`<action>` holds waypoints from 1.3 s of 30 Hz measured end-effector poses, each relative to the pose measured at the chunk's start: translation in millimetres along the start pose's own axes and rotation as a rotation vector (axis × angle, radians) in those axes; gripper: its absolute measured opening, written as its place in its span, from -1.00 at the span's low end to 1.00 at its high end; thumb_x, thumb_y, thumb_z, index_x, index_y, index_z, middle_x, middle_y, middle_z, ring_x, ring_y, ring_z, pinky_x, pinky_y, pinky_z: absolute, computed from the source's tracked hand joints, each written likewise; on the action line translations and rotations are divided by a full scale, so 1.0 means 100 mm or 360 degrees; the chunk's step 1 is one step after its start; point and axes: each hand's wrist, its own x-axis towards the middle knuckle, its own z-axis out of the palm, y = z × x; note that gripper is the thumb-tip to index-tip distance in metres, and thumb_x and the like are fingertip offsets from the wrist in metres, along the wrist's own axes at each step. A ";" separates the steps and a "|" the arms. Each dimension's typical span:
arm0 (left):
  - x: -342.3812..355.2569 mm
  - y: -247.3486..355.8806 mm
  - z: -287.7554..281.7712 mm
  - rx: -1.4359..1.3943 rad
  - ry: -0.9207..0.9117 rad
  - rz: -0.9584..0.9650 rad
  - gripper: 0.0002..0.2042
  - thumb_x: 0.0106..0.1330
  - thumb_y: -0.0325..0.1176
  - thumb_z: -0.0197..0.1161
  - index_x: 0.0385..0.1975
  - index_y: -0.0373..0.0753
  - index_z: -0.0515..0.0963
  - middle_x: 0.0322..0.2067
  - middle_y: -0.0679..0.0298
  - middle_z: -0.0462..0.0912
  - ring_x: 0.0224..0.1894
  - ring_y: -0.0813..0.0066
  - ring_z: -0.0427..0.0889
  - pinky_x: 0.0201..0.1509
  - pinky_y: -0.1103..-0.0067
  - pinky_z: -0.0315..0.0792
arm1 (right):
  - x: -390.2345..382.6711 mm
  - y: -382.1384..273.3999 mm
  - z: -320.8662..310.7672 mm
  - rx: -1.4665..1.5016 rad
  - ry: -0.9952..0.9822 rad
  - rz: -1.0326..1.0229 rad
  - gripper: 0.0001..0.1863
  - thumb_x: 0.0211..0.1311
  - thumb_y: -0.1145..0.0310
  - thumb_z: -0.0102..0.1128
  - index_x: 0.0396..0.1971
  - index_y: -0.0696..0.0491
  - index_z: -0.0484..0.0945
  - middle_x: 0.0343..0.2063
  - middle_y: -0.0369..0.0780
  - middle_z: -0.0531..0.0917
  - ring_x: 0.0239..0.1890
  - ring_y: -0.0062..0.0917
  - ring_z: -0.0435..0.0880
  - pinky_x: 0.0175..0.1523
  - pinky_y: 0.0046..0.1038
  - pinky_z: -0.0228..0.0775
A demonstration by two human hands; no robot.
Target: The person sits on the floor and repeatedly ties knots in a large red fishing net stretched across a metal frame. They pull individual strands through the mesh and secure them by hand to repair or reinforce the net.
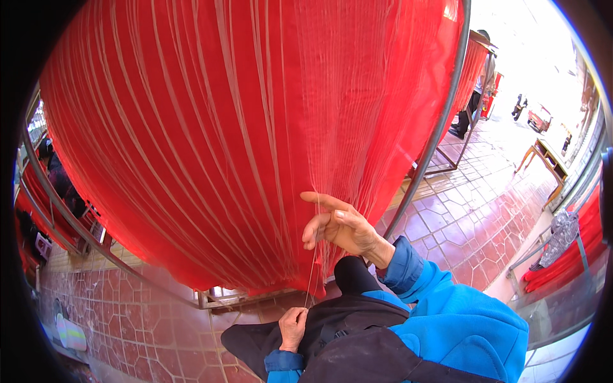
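Observation:
A large red cloth (191, 147) with pale thread lines hangs in front of me, stretched on a metal frame. My left hand (293, 327) is low, above my dark apron, its fingers pinched on thin threads (311, 281) that run up to the cloth's lower edge. Higher up, my right hand (348, 226) is beside the fringe of loose threads on the cloth. Its index finger is stretched out, and its fingers and thumb stand apart. The threads pass by these fingers; whether any is hooked on them is hard to make out.
A curved metal bar (440, 115) of the frame stands close on the right, another bar (76, 223) on the left. Behind are a second red cloth (469, 73), a person in dark trousers and a small wooden table (543, 163). Red tiles (128, 319) cover the floor.

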 end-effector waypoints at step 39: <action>0.01 -0.20 0.04 -0.0001 -0.0084 -0.0101 -0.93 0.16 -0.42 0.24 -0.49 -0.27 0.56 -0.49 0.15 0.62 -0.40 0.19 0.63 -0.32 0.46 0.47 | 1.03 -1.52 0.46 -0.0365 -0.0300 -0.0200 -0.48 0.45 0.15 -0.26 0.21 0.23 0.19 -0.29 0.04 0.64 -0.19 -0.25 0.68 -0.02 -0.22 0.54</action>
